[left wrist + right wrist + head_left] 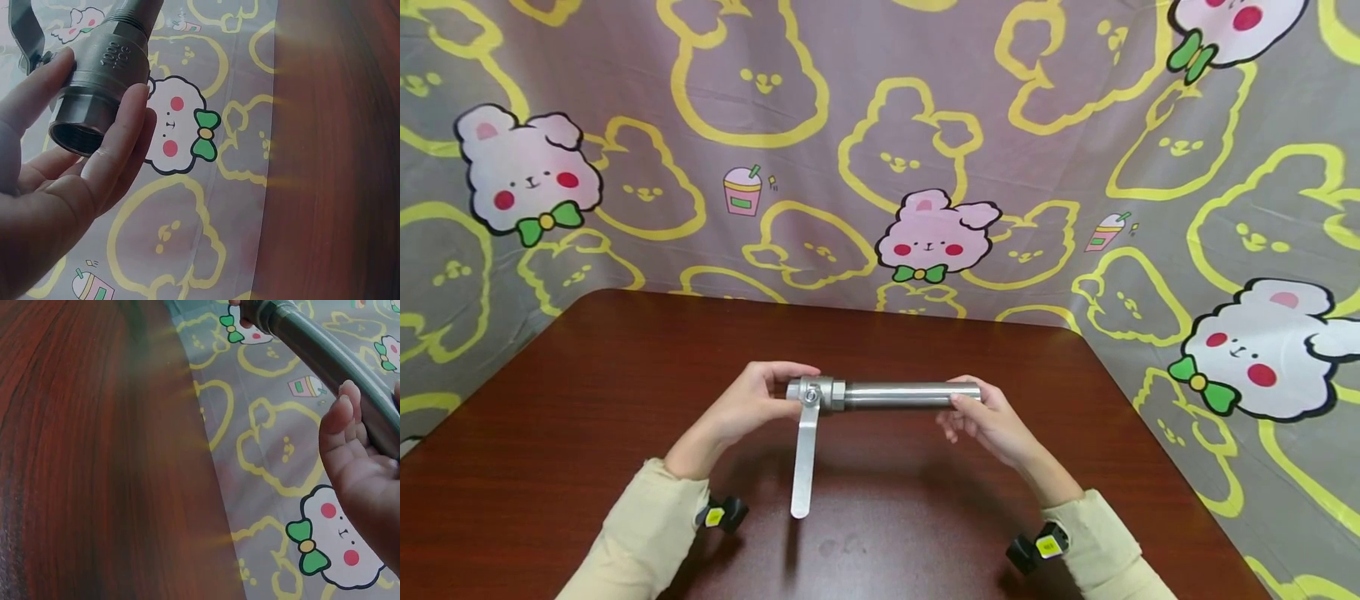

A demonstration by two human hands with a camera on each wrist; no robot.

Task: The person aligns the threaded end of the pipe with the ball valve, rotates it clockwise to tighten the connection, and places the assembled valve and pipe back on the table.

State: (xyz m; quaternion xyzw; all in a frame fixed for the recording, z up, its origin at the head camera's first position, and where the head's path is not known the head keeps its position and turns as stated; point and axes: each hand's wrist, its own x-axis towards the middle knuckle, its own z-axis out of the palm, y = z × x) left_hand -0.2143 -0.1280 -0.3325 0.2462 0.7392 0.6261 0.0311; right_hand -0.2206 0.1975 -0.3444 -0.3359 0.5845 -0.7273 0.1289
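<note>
Two hands holding a metal ball valve [815, 392] with threaded pipe [910, 393] level above the tabletop [587, 375] middle, left hand [752, 408] grasping the valve body, right hand [988, 421] fingers curled round the pipe's far end, flat lever handle [803, 467] hanging toward the near edge.

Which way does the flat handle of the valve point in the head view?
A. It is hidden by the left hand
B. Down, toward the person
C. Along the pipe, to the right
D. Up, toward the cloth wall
B: the handle hangs from the valve toward the person, its free end low over the table.
</note>
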